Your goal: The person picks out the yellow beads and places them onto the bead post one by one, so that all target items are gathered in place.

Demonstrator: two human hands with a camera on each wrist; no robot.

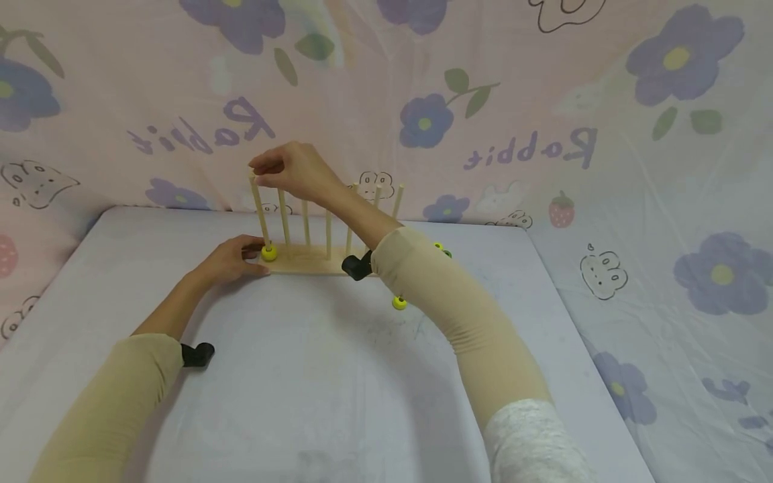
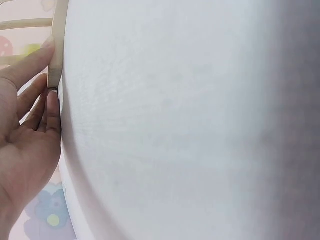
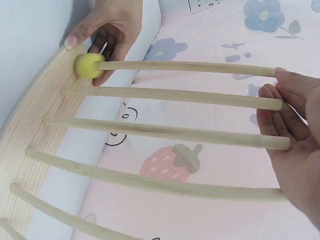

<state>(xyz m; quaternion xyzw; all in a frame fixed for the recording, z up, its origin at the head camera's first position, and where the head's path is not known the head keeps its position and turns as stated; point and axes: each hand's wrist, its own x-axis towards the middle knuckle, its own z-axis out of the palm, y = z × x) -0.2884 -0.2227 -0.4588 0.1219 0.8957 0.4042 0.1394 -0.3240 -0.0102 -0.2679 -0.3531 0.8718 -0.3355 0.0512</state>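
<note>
Threading beads onto upright rods appears to be the step in hand. A round yellow bead [image 1: 269, 253] sits at the foot of the end dowel [image 1: 261, 213], the leftmost of a row of slender, pale wooden dowels rising from a flat, oblong base of light wood [image 1: 302, 267]. The person's right grip [image 1: 296, 171] is raised at the tip of this dowel and shows no bead; whether its fingertips pinch the wood or merely touch it cannot be told. The left grip [image 1: 232, 260] grasps the base's left end, thumb against the near edge and fingers bent beside the end, presumably steadying it. A loose yellow bead [image 1: 399, 303] lies on the white counter [image 1: 272, 402] in front of the base, towards its right; another yellow bead [image 1: 438, 246] and a green bead [image 1: 447, 254] show beyond the beige right sleeve [image 1: 465, 308]. The next move probably calls for the right grip to rise clear of the tip, pass rightward and take up a loose bead. As to edges, the base stands near the counter's far edge, close to the flower-printed curtain [image 1: 356, 87], while a broad bare stretch lies in front. Because the right forearm crosses above the row, a sideways sweep made too low could catch the neighbouring tips; lifting first seems safer.
</note>
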